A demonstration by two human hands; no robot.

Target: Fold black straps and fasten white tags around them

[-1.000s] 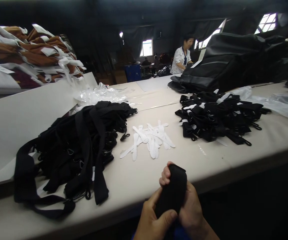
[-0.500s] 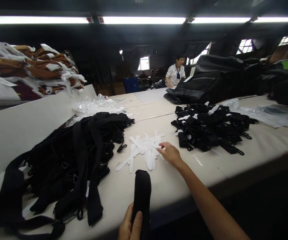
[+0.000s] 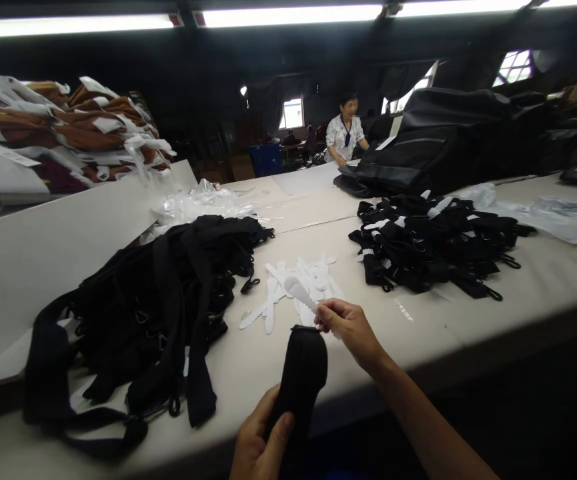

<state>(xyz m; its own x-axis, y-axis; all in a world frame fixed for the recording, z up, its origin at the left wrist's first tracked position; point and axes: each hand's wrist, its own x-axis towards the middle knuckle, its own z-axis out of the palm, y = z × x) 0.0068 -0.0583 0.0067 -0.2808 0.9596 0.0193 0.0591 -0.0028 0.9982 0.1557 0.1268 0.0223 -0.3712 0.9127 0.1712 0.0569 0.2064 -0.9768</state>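
Observation:
My left hand is closed around a folded black strap at the near edge of the table. Between the fingertips of my right hand is a white tie strip with a rounded end and a notched edge, just above the strap's upper end. Behind it lies a loose heap of similar white strips. On the left spreads a big pile of black straps with metal rings. A second pile of black straps, with white strips around several of them, sits to the right.
A pale tabletop runs under everything. Clear plastic bags lie behind the left pile, and brown garments are stacked at far left behind a white board. Black bags stand at back right. A co-worker is across the table.
My right hand has lifted a white strip from the heap and brought it nearer the strap. My left hand has raised the black strap slightly. The view has shifted a little.

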